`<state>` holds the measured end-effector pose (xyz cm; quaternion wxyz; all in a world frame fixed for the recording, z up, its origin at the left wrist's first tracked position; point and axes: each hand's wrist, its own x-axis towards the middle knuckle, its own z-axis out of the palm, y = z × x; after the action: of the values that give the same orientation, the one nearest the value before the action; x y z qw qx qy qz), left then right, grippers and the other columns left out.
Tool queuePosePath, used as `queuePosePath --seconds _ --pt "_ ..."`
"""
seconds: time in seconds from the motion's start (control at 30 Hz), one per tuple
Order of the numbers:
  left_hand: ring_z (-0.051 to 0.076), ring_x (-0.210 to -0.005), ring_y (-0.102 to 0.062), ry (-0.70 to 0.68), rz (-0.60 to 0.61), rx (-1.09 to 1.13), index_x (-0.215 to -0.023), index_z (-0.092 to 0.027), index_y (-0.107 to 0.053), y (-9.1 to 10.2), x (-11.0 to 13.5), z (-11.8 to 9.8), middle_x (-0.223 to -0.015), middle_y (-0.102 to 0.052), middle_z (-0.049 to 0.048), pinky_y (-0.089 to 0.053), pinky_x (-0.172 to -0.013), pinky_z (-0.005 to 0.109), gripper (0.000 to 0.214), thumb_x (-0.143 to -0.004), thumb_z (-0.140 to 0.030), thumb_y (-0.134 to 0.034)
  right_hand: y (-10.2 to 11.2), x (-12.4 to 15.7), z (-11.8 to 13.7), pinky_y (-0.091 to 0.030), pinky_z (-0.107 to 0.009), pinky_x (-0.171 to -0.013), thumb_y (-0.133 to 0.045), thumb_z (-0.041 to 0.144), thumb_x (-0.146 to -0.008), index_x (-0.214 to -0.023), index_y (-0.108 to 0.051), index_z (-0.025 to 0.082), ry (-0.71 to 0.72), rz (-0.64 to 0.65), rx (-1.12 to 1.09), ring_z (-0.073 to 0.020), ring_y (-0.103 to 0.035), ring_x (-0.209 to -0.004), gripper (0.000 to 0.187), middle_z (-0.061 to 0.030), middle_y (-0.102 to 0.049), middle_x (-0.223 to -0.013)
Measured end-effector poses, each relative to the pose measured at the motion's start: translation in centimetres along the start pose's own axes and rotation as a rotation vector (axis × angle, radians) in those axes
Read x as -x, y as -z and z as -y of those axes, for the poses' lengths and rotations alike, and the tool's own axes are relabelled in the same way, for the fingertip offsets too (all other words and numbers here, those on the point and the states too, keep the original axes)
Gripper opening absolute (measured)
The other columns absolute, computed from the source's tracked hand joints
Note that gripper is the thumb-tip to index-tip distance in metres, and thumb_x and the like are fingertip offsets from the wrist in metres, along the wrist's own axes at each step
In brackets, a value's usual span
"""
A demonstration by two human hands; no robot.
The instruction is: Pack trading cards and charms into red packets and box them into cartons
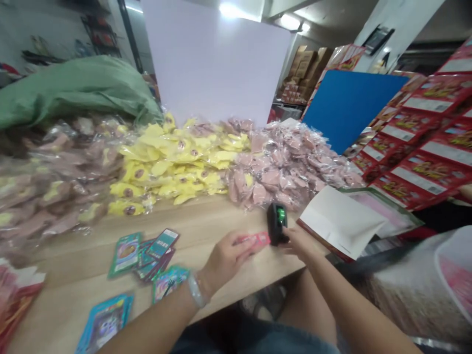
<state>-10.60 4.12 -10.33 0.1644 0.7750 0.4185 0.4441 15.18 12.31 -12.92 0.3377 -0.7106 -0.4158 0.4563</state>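
A packing warehouse with heaps of bagged goods (283,164) and stacked cartons (304,69).

Illumination is bright and even, supplied by white overhead ceiling lamps (228,9) that bloom into glare at the top edge and wash the matte white rectangular board (214,59). Crinkled clear plastic bags (287,167) return small specular highlights, while shadows around the left hand (224,260) and right hand (300,243) remain soft. Wide-angle distortion bends the red printed cartons (416,169) at the right edge, and the outer frame areas show blur.
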Motion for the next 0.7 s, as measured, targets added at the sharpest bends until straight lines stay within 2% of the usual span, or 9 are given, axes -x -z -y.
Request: queuePosePath --seconds 0.1,0.2,0.3,0.47,0.6,0.7 --pt "0.017 -0.107 -0.053 0.039 0.189 -0.048 -0.115 -0.021 -0.057 -1.4 -0.4 0.6 -0.117 -0.056 0.0091 -0.046 -0.091 0.031 0.031 -0.087 -0.019 -0.043 0.0 -1.5 -0.4 -0.053 -0.04 -0.053 -0.061 0.021 -0.068 -0.077 -0.051 0.015 -0.205 0.081 -0.148 -0.0212 -0.063 -0.058 0.015 -0.006 -0.059 -0.069" --pt "0.015 -0.109 -0.053 0.036 0.311 -0.039 -0.123 -0.026 -0.049 -0.5 -0.4 0.4 -0.122 -0.055 0.0049 -0.046 -0.093 0.03 0.037 -0.088 -0.017 -0.04 0.2 -0.7 -1.6 -0.054 -0.035 -0.065 -0.058 0.021 -0.072 -0.078 -0.049 0.018 -0.23 0.108 -0.315 -0.0171 -0.065 -0.066 0.011 -0.0034 -0.06 -0.076" --pt "0.014 -0.104 -0.056 0.025 0.295 -0.036 -0.122 -0.026 -0.049 0.1 -0.6 0.3 -0.118 -0.058 0.0041 -0.048 -0.09 0.028 0.035 -0.089 -0.019 -0.04 0.2 -0.3 -2.6 -0.054 -0.031 -0.07 -0.056 0.024 -0.076 -0.08 -0.048 0.02 -0.214 0.105 -0.421 -0.0147 -0.065 -0.068 0.01 -0.0013 -0.059 -0.08" --pt "0.015 -0.108 -0.054 0.045 0.308 -0.1 -0.125 -0.027 -0.047 -0.5 -0.6 0.5 -0.121 -0.055 0.0037 -0.047 -0.092 0.029 0.037 -0.089 -0.02 -0.04 0.3 -1.4 -2.4 -0.052 -0.035 -0.058 -0.065 0.024 -0.066 -0.073 -0.049 0.018 -0.226 0.098 -0.417 -0.0174 -0.062 -0.057 0.019 -0.0011 -0.058 -0.066" --pt "0.017 -0.105 -0.057 0.142 0.265 -0.154 -0.127 -0.023 -0.043 -1.4 -0.2 0.6 -0.119 -0.057 0.0061 -0.048 -0.089 0.032 0.038 -0.088 -0.022 -0.041 0.0 -0.4 -3.3 -0.049 -0.032 -0.061 -0.069 0.037 -0.058 -0.069 -0.053 0.017 -0.089 0.09 -0.377 -0.0173 -0.059 -0.062 0.027 -0.0032 -0.06 -0.069" --pt "0.021 -0.102 -0.058 0.233 0.192 -0.207 -0.13 -0.019 -0.036 -2.2 0.1 0.5 -0.118 -0.058 0.0094 -0.05 -0.084 0.034 0.044 -0.086 -0.021 -0.043 -0.8 1.6 -4.8 -0.046 -0.03 -0.063 -0.062 0.047 -0.059 -0.067 -0.056 0.019 0.044 0.026 -0.267 -0.0186 -0.057 -0.068 0.031 -0.0036 -0.06 -0.07"
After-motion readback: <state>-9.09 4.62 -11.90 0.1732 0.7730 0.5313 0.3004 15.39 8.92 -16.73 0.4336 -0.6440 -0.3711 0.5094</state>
